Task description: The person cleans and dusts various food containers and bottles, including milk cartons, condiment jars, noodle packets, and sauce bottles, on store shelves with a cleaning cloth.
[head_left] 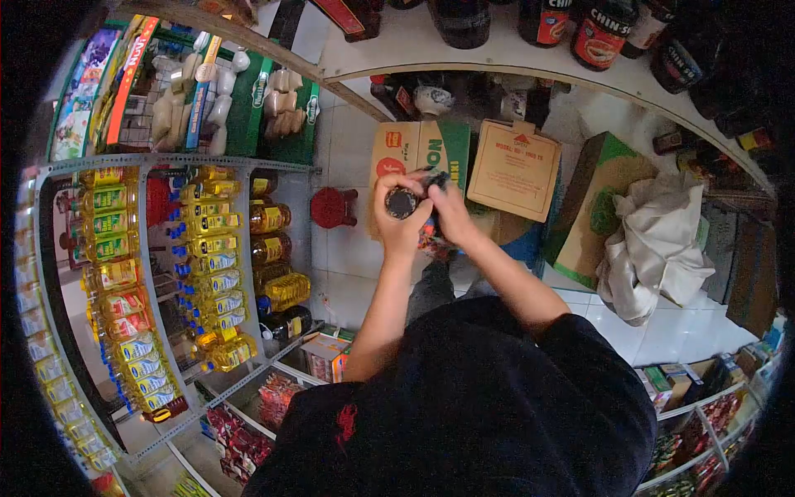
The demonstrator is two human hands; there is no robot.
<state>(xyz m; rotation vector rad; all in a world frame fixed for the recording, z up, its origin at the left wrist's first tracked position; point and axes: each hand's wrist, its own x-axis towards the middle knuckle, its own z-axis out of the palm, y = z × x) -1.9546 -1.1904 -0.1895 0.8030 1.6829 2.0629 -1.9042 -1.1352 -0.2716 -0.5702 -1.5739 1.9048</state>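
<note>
My left hand [396, 217] is wrapped round a dark bottle [402, 203], whose round black end faces up toward me. Close beside it, my right hand [450, 214] is closed with its fingers at a small dark thing [437, 180], too blurred to name. Both hands are held together in front of my body, above a cardboard carton [386, 147] with green and red print. Something colourful [428, 235] shows below, between my wrists, partly hidden.
Overhead, a shelf [497, 70] carries dark sauce bottles [600, 37]. A brown box [515, 170], a green-brown carton [580, 240] and a pale cloth sack [658, 248] stand on the right. Racks of oil bottles [222, 282] line the left, near a red stool [331, 207].
</note>
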